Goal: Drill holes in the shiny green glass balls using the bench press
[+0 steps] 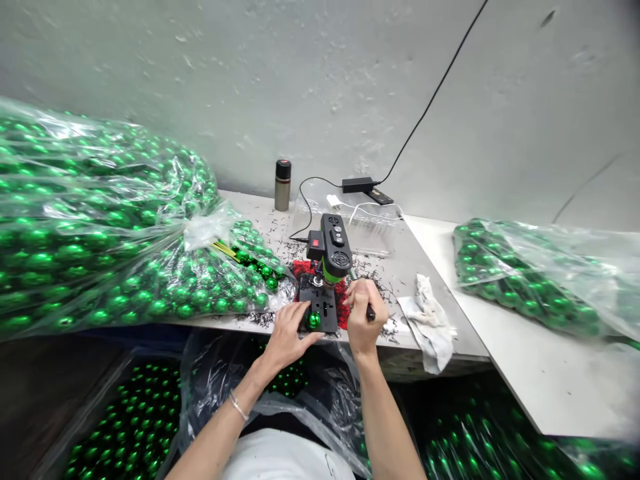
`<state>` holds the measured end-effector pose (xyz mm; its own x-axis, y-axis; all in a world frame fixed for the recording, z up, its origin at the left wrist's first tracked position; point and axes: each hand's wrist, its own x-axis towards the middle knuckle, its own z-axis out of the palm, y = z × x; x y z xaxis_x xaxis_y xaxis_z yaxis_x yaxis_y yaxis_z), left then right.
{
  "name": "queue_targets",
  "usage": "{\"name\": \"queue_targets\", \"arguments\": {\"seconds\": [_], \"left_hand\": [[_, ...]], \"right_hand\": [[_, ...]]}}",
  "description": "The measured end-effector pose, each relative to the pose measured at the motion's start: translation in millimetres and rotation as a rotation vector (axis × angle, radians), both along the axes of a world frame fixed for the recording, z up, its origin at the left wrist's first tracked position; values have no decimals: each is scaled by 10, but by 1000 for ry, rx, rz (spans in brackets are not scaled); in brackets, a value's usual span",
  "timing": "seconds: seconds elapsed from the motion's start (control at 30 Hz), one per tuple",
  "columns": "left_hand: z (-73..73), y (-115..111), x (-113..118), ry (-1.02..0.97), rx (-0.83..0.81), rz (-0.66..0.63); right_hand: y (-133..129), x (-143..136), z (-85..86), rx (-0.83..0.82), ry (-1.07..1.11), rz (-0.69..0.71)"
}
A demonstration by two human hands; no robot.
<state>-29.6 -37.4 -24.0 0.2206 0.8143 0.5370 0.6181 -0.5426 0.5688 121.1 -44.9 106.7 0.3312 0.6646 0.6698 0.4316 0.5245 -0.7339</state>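
A small black and green bench machine (335,248) stands at the table's front edge on a black slotted base (327,308). One shiny green ball (315,321) rests on the front left of that base. My left hand (289,335) lies beside the ball with its fingers and thumb spread around the base's left and front edges. To the right of the machine, my right hand (367,310) is wrapped round a black-ended handle (371,313). Red material (343,303) shows under and beside the base.
Large clear bags of green balls (100,220) fill the left, with another bag (525,273) at the right. A bottle (283,185), a black power adapter (357,185), a clear tray (373,233) and a crumpled cloth (427,323) lie around. Black bits litter the table (405,257).
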Motion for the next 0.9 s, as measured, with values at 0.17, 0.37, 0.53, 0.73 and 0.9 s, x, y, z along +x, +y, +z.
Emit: {"name": "queue_targets", "arguments": {"seconds": [0.17, 0.37, 0.53, 0.73, 0.9], "left_hand": [[384, 251, -378, 192, 20, 257], [670, 775, -541, 636, -400, 220], [618, 733, -532, 79, -499, 51], [466, 510, -379, -638, -847, -216], [244, 476, -180, -568, -786, -132]], "right_hand": [[-1, -47, -219, 25, 61, -11], [-5, -28, -262, 72, 20, -2], [-10, -14, -280, 108, -2, 22], [1, -17, -233, 100, 3, 19], [2, 1, -132, 80, -38, 3]]}}
